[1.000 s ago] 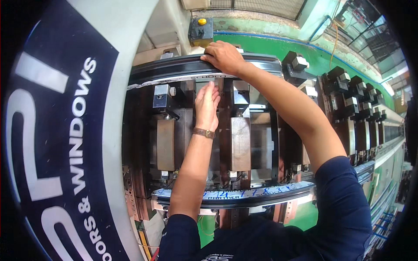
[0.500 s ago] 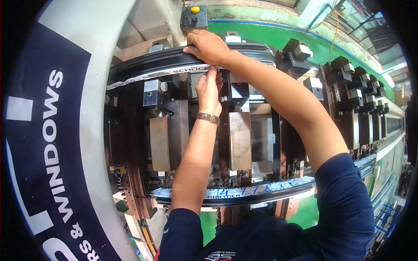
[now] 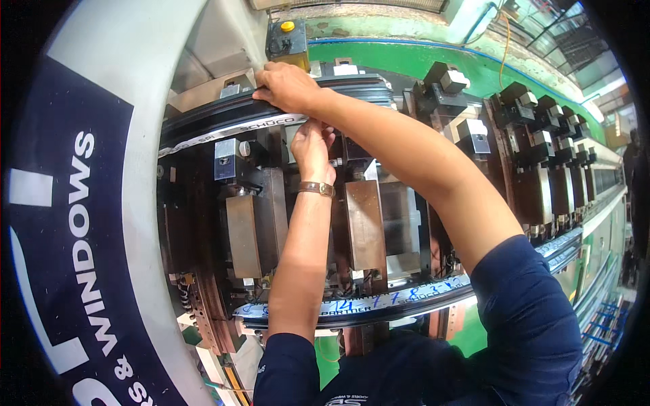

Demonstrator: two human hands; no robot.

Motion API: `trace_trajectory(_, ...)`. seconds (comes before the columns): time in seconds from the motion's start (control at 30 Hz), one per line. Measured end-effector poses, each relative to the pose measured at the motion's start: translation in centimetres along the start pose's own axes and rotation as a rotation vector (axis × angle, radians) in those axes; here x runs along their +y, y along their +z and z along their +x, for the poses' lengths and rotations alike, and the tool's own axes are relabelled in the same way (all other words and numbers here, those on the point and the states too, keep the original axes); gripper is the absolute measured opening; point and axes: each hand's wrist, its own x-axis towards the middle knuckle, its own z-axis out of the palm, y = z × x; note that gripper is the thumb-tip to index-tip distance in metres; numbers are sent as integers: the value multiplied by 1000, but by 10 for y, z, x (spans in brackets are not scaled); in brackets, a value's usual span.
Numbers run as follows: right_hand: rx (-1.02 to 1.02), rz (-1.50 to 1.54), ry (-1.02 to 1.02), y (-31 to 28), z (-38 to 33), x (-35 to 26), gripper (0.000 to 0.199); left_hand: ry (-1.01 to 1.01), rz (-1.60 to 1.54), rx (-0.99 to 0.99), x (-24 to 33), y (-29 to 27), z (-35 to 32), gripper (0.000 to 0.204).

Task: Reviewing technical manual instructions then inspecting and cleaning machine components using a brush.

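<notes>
A long black aluminium profile (image 3: 223,116) with a white printed film strip along its near side lies across the far part of the machine. My right hand (image 3: 288,88) is closed over its top, fingers wrapped round the far edge and the arm reaching across from the right. Just below that, my left hand (image 3: 311,150), with a watch on the wrist, has curled fingers at the profile's near lower edge. Its fingertips are partly hidden under the profile. Left of this hand stands a metal clamp block (image 3: 227,162).
A second film-covered profile (image 3: 352,308) with blue handwriting lies along the machine's near side. More clamp blocks (image 3: 542,145) line up to the right. A grey box with a yellow button (image 3: 288,27) stands at the back; a white machine panel (image 3: 152,176) rises at left.
The far profile has slid to the left, with both my hands moving along with it. The view has also shifted slightly. Both hands keep their hold.
</notes>
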Motion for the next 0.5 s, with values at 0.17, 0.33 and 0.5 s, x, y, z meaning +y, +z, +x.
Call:
trace_trajectory(0.17, -19, -21, 18, 7, 7, -6, 32, 46, -28, 51, 3, -4, 3, 16)
trace_trajectory(0.33, -88, -66, 63, -1, 10, -10, 36, 46, -74, 25, -1, -4, 5, 18)
trace_trajectory(0.5, 40, -158, 102, -39, -30, -20, 46, 93, -45, 3, -9, -5, 11, 25)
